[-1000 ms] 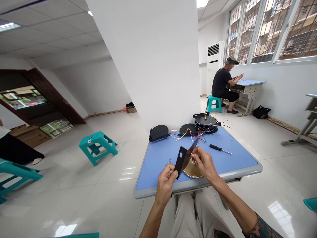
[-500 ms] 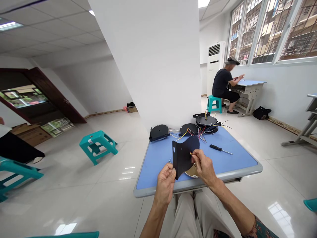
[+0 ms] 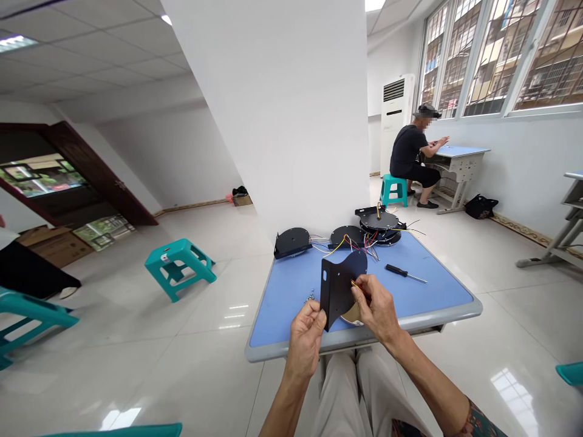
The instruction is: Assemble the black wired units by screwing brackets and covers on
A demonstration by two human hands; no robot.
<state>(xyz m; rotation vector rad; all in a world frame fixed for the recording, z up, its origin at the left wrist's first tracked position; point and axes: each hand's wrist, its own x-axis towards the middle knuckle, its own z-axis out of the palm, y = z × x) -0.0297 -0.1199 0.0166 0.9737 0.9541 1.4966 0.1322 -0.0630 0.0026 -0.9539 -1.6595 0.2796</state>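
Tilted up above the near part of the blue table is a black metal bracket plate (image 3: 341, 288), with a bent flange and a rounded far end. My left hand (image 3: 308, 331) is closed on the flange's lower corner. At the plate's middle hole, my right hand (image 3: 377, 306) pinches a few thin coloured wires (image 3: 354, 283). Behind the plate, a round gold-coloured part (image 3: 353, 314) shows only partly. Small screws (image 3: 310, 296) lie in a loose pile left of the plate.
Black round plate assemblies (image 3: 294, 241) with loose wires line the table's (image 3: 437, 288) back edge, some stacked at right. A black-handled screwdriver (image 3: 405, 273) lies to the right. Green stools (image 3: 182, 261) stand on the floor. Another person (image 3: 412, 149) sits at a desk by the window.
The plate has turned and shifted slightly right with my left hand, showing more of the screw pile. My right hand keeps its pinch on the wires, its fingers slightly moved.
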